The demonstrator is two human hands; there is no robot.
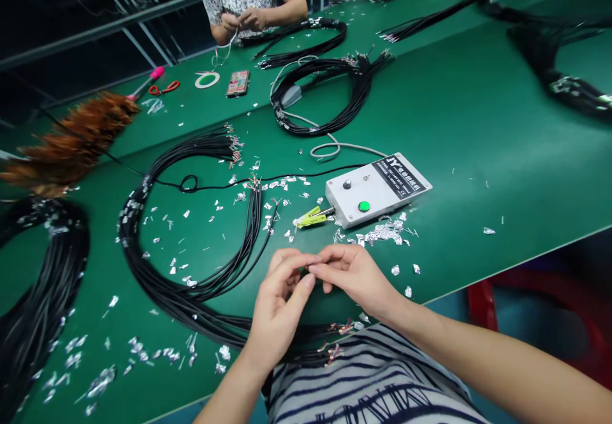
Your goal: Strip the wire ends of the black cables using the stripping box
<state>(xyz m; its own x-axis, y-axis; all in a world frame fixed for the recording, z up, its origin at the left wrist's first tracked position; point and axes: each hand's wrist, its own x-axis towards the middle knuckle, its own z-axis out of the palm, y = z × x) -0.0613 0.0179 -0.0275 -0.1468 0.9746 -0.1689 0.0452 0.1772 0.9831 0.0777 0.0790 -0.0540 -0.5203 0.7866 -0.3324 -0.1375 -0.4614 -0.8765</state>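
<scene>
Work at the tabletop (478, 175), judged partway along.

Grip: the left hand (278, 306) and right hand (356, 277) meet in front of the torso, thumbs and forefingers brought close in a fine pinch. Whatever lies between the fingertips is too small and hidden; cannot tell whether either is clamped on a wire.

Nearest material: black cable bundle (153, 287), curving across the tabletop and passing beneath the left hand. Its lower ends (340, 328) lie against the striped shirt (377, 379), just below the hands.

Done, as far as visible: coloured cores are bare at the lower ends and at the upper ends (234, 145). Foil scraps (387, 231) litter the surface, suggesting that much wrapping is already off.

Left: no count possible; ends overlap too closely to sort finished from unfinished. A second coil (359, 89) lies farther back, its ends too small to assess.

Apparatus: white box (344, 201) beyond the hands, yellow clip (312, 218) at its near left end. Clip and hands are apart; no cable is seen in the clip.
</scene>
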